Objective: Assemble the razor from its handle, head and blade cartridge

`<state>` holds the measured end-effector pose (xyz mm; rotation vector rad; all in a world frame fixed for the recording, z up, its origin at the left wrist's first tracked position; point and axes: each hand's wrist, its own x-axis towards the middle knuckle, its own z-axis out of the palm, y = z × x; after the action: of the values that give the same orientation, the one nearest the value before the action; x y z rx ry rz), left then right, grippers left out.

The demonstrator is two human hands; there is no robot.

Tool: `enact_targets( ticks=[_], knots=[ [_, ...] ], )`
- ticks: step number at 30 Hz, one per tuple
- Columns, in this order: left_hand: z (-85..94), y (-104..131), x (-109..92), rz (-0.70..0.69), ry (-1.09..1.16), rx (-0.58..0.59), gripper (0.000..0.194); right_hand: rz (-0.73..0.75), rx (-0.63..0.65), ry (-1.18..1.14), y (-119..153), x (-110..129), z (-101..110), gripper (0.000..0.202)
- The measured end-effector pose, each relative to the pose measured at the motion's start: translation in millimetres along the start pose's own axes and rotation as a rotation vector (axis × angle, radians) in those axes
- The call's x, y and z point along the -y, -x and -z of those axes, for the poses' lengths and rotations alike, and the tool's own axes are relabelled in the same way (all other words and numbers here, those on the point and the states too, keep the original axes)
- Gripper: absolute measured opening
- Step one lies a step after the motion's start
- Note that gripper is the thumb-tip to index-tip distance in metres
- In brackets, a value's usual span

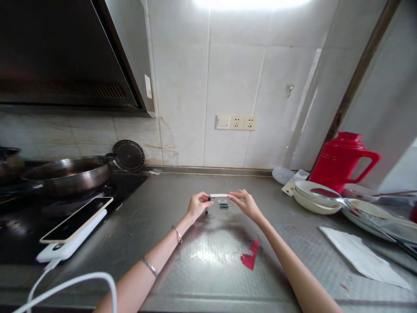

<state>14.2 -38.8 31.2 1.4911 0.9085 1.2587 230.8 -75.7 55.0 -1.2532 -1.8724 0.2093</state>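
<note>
Over the middle of the metal counter [182,269], a thin white strip [219,195] stretches between my two hands. My left hand [198,206] pinches its left end, where a small black piece [206,209] also shows at the fingertips. The strip's right end is between the thumb and fingers of my right hand [243,202]. A small clear and dark green item [223,204] lies just below the strip, between the hands. Nearer the front edge is a torn red patch [250,257].
On the left, a steel pan [70,174] sits on the stove, with a phone [78,219] on a white power bank [73,239] and a cable. To the right are a red thermos [339,161], stacked bowls [317,206], plates [381,217] and a white napkin [365,256].
</note>
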Motion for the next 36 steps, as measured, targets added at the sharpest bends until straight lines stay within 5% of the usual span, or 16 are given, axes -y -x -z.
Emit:
enact_targets(
  ticks=[11, 36],
  knots=[
    [-3.5, 3, -7, -0.032, 0.087, 0.075, 0.024, -0.023, -0.088, -0.009, 0, 1, 8, 0.040],
    [-7.6, 6, -25, -0.064, 0.063, 0.071, 0.019, 0.000, -0.046, -0.121, -2, 12, 20, 0.037]
  ],
)
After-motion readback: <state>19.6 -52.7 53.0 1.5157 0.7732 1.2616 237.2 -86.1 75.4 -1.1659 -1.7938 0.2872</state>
